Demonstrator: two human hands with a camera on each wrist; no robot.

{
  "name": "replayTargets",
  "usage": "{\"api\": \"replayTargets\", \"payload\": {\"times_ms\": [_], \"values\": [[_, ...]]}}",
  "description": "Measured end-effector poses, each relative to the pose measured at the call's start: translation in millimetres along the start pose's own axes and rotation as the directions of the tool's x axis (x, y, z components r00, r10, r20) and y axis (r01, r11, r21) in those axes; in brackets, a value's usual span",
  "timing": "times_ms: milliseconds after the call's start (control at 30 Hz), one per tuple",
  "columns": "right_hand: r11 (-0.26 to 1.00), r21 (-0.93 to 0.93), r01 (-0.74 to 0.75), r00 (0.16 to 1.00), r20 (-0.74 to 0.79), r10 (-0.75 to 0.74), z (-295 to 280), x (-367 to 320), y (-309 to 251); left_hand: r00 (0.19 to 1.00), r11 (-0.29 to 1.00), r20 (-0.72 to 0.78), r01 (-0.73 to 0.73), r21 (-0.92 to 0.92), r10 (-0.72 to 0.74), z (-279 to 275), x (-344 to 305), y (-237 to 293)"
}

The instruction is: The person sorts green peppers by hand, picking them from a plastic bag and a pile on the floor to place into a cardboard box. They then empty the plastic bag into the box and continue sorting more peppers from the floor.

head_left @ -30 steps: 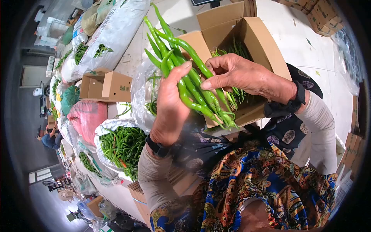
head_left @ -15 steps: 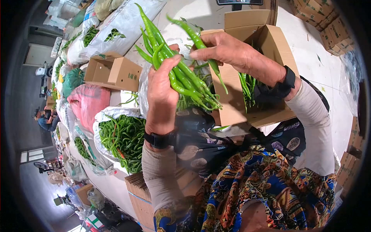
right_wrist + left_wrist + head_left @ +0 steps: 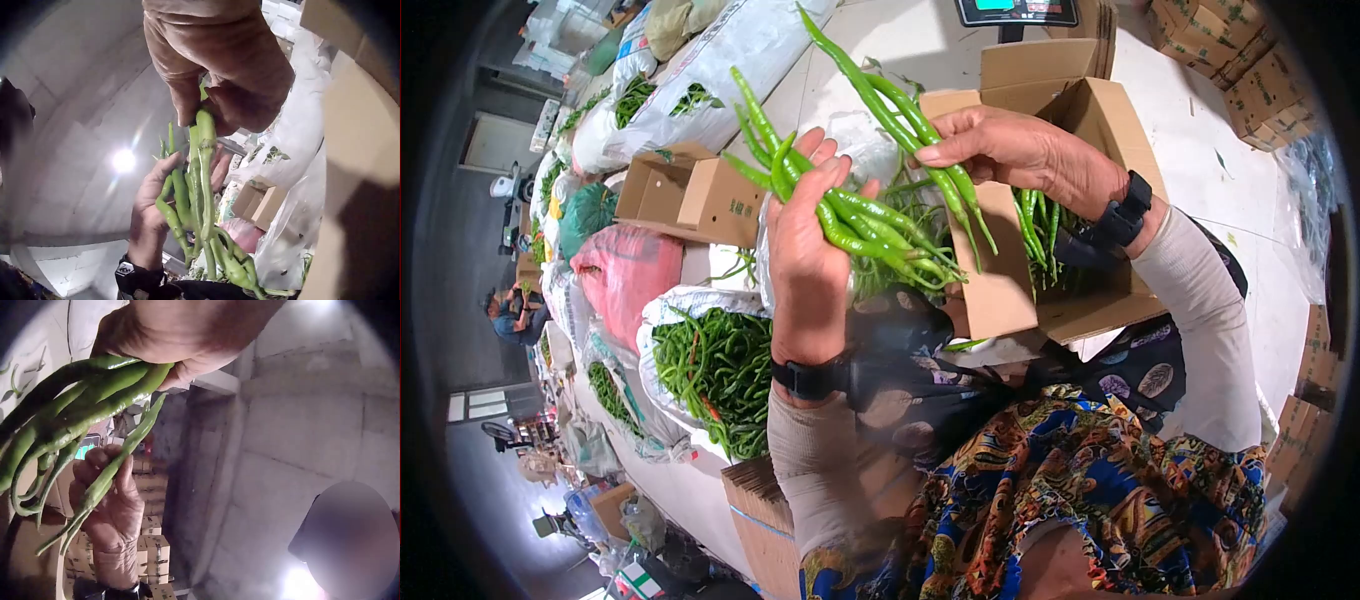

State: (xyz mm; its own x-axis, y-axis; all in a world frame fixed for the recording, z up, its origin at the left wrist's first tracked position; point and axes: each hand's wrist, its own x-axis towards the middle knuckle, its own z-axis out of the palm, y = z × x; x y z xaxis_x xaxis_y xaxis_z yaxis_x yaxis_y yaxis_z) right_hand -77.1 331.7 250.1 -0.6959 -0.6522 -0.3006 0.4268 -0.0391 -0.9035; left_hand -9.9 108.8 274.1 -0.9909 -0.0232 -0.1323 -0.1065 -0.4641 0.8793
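Observation:
My left hand [image 3: 808,245] holds a small bunch of long green chili peppers [image 3: 870,222], thumb laid across them and stems toward the box. Its other fingertips show behind the bunch. To its right, my right hand [image 3: 1025,155] pinches two longer green chili peppers [image 3: 885,112] between thumb and fingers, tips up and stems down. In the left wrist view the right hand [image 3: 112,515] appears beyond the left hand's bunch [image 3: 81,412]. Below the right hand stands an open cardboard box [image 3: 1000,290] with green chili peppers [image 3: 1040,230] inside.
A white sack full of green chilies [image 3: 710,370] stands at the left, near a pink sack [image 3: 625,265] and a smaller open carton [image 3: 720,200]. Behind the box is a scale [image 3: 1018,12]. Stacked cartons [image 3: 1265,105] stand at the right. A person [image 3: 515,310] is at far left.
My right hand has drawn one chili pepper away from the left hand's bunch, then taken a second one alongside it. The left hand's bunch is smaller, and its fingers have loosened.

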Motion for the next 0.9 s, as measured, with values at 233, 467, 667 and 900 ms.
{"api": "replayTargets", "payload": {"times_ms": [233,467,667,900], "values": [[0.998,-0.052,0.035,0.984,-0.173,-0.043,-16.9,-80.7,-13.3,0.997,0.995,0.072,-0.029,0.092,0.022,12.7,-6.2,3.0],[0.976,-0.128,-0.179,0.923,-0.366,0.121,-62.5,-145.1,21.7,0.986,0.98,0.037,0.167,-0.112,-0.164,14.6,2.4,-1.4],[0.903,-0.371,-0.217,0.903,-0.427,0.042,-64.2,-131.8,38.8,0.966,0.957,0.207,0.196,-0.215,-0.152,24.8,1.6,-4.2],[0.74,-0.642,0.199,0.943,-0.081,-0.324,22.2,-89.4,1.2,0.968,0.966,0.206,0.18,-0.183,-0.141,29.7,4.1,-13.0]]}}
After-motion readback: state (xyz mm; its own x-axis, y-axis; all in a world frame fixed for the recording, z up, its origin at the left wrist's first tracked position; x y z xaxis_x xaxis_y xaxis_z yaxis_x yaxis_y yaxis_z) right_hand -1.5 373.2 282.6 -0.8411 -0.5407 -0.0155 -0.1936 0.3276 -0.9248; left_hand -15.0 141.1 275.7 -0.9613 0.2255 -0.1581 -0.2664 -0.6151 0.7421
